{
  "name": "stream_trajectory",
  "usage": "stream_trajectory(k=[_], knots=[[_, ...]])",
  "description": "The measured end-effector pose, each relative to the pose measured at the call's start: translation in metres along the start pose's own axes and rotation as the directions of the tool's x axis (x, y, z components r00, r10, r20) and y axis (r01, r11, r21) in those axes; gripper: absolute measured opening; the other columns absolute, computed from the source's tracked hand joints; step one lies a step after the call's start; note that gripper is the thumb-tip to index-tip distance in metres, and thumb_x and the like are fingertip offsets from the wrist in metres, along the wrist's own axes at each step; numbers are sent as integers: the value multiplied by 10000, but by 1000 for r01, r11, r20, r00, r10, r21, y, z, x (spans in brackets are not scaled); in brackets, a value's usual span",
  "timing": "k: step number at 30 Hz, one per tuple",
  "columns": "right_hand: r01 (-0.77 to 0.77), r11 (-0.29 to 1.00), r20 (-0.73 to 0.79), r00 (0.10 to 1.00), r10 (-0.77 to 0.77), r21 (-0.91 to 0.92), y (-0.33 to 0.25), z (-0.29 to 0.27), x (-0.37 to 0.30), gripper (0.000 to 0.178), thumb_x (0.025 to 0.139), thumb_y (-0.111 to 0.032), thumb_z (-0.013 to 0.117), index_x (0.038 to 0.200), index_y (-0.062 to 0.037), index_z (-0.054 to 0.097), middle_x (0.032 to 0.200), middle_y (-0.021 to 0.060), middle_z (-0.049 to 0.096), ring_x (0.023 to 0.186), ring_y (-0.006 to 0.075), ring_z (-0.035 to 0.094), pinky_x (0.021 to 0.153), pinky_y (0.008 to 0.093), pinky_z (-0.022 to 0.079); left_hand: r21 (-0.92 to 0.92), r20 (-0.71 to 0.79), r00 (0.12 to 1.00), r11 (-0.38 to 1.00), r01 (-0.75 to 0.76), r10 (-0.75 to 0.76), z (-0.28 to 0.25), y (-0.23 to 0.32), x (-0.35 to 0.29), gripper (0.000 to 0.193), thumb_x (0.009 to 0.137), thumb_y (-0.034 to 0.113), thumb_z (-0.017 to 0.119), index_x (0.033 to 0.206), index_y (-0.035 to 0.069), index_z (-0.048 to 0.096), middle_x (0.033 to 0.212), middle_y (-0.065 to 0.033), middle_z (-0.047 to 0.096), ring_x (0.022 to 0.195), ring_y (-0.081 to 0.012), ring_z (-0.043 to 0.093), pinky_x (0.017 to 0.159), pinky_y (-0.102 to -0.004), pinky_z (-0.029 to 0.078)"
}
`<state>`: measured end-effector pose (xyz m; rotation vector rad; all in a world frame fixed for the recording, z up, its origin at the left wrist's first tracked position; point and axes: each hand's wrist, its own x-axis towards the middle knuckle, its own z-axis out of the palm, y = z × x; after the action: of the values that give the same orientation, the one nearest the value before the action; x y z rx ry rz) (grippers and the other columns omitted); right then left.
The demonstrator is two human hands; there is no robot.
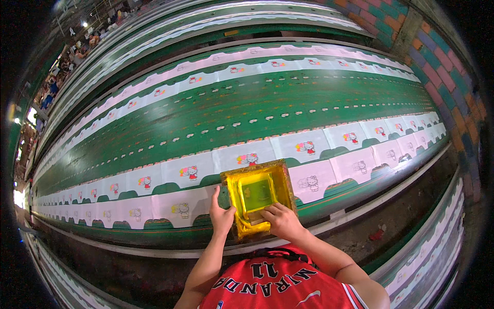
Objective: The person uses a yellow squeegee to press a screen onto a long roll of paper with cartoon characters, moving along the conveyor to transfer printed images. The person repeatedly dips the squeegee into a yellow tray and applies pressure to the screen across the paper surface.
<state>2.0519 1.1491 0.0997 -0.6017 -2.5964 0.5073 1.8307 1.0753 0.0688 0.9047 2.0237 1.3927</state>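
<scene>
A screen printing frame (pixel 287 177) with yellow-smeared walls and a translucent yellow-green mesh lies over the near row of white fabric pieces (pixel 193 202). My left hand (pixel 222 216) is at the frame's left side, forefinger stretched upward and apart from the thumb, whose tip meets the frame's edge. Its other fingers are mostly hidden. My right hand (pixel 280 220) reaches inside the frame at its near side, fingers closed on a squeegee (pixel 255 218), a small brownish block. Yellow ink lies on the mesh around it. Left of the frame, one piece shows a cartoon outline with yellow patches.
A long green printing table (pixel 247 98) bears rows of fabric with colored cartoon prints (pixel 307 148). A metal rail (pixel 154 252) runs along its near edge. More tables stand beyond and behind me. A multicolored brick wall (pixel 442 77) rises at right; people are at far left.
</scene>
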Motion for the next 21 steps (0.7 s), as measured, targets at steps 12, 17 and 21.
stream_trajectory(k=[12, 17, 21], knots=[[-56, 998, 20, 998, 56, -14, 125, -95, -81, 352, 656, -173, 803, 973, -88, 676, 927, 93, 636, 915, 319, 628, 826, 423, 546, 69, 35, 999, 998, -12, 9, 175, 40, -28, 900, 734, -18, 708, 1566, 131, 401, 1396, -203, 615, 830, -228, 700, 785, -359, 547], [-41, 999, 76, 996, 41, 7, 140, -97, -91, 381, 665, -128, 792, 1022, -37, 692, 988, 102, 682, 934, 316, 655, 832, 404, 558, 103, 67, 987, 985, 142, -149, 182, 53, -29, 896, 739, 14, 703, 1570, 126, 387, 1388, -215, 620, 884, -246, 712, 816, -366, 551], [-46, 996, 71, 997, 40, 80, 136, -106, -92, 340, 693, -88, 766, 1021, -36, 691, 1008, 101, 690, 948, 312, 662, 838, 399, 559, 125, 34, 993, 986, 109, -114, 184, 42, -31, 877, 740, 32, 707, 1559, 120, 406, 1445, -210, 584, 990, -284, 714, 873, -378, 548]])
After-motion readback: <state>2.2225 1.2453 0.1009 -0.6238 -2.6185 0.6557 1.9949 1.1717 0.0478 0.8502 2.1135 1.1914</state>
